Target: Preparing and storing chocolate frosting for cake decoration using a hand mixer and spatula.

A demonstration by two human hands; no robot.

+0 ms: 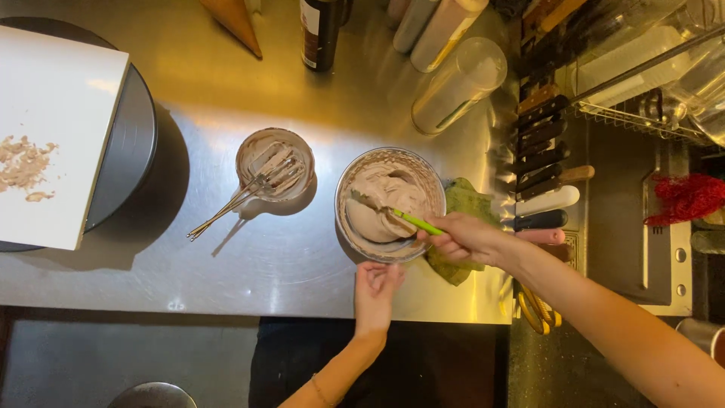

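The right hand (pixel 461 238) grips a green-handled spatula (pixel 393 214) in the mixing bowl (pixel 390 204); the left hand (pixel 377 287), fingers curled, steadies its rim. A hard scrape might tip the bowl, slopping cream onto the desk (pixel 249 264).

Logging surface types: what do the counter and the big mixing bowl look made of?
Counter: brushed stainless steel by the look, grey with soft smeared glare. Mixing bowl: probably clear glass, rim glints and the counter shows through; clear plastic not excluded.
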